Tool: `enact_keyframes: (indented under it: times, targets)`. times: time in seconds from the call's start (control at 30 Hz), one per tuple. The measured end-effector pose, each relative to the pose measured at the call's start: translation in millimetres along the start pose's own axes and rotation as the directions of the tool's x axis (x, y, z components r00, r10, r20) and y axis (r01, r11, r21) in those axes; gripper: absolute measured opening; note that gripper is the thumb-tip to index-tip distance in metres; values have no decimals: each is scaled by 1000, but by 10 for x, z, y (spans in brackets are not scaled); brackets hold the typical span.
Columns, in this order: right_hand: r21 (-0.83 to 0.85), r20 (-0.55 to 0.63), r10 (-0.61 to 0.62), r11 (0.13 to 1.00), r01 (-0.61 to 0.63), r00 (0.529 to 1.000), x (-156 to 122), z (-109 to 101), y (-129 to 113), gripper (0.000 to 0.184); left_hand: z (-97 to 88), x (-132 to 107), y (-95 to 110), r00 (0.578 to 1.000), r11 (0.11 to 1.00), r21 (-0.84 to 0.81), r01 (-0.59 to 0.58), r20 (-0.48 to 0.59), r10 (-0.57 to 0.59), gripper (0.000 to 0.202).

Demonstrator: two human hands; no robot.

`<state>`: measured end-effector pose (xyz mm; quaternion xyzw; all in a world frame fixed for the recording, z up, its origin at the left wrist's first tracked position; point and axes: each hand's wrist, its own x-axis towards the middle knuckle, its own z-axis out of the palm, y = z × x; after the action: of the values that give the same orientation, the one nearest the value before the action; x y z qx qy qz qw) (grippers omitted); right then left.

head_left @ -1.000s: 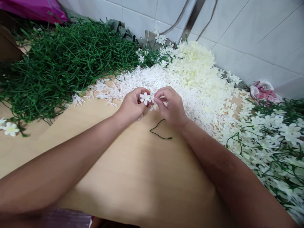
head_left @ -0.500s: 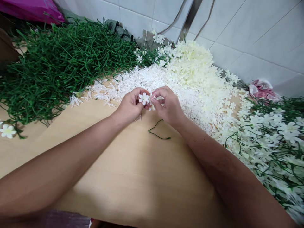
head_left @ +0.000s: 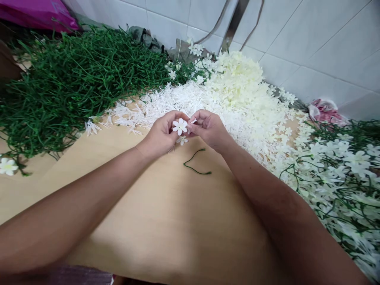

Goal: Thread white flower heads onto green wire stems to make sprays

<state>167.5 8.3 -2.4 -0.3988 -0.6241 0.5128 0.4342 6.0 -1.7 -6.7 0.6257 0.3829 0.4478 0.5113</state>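
Magenta bag [head_left: 38,16], upper left corner, partly out of view. Single white flower [head_left: 8,166] with pale yellow centre, lying at the left edge. Large heap of green stems [head_left: 86,71], tangled, behind the bare part of the light brown surface [head_left: 142,213]. Pile of thin white strands [head_left: 190,97], beyond the hands. Left hand [head_left: 163,132], fingers curled nearly closed, keeping hold of a white blossom [head_left: 179,126], five-petalled, raised above the surface; a second blossom [head_left: 182,140] just beneath it. One loose green stem [head_left: 192,169], bent, lying on the surface nearer the wearer. Right hand [head_left: 209,128], thumb and fingertips pinched together on a small white piece [head_left: 191,122], beside the first blossom; exact form partly hidden. Mound of cream blossoms [head_left: 240,83], against the white tiled wall [head_left: 320,39]. Pink-and-white bundle [head_left: 326,112], near the wall. White flowers on green stems [head_left: 344,178], massed at far right.
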Motion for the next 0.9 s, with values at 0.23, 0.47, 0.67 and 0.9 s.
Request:
enact_keyframes:
  times: [0.23, 0.47, 0.67, 0.9]
  targets:
    - [-2, -103, -16, 1000, 16, 995, 17, -87, 20, 36, -129, 87, -88, 970, 973, 214, -84, -205, 129, 29]
    - [-57, -143, -107, 993, 100, 984, 2, -70, 17, 24, -184, 46, -34, 937, 880, 451, -152, -218, 274, 16]
    - [-186, -172, -237, 961, 205, 956, -14, 3, 64, 12, -30, 6, -40, 984, 965, 258, -44, -156, 87, 11]
    - [-305, -164, -287, 925, 228, 944, -19, 5, 114, 8, -23, 28, 23, 977, 988, 150, 50, -214, -17, 4]
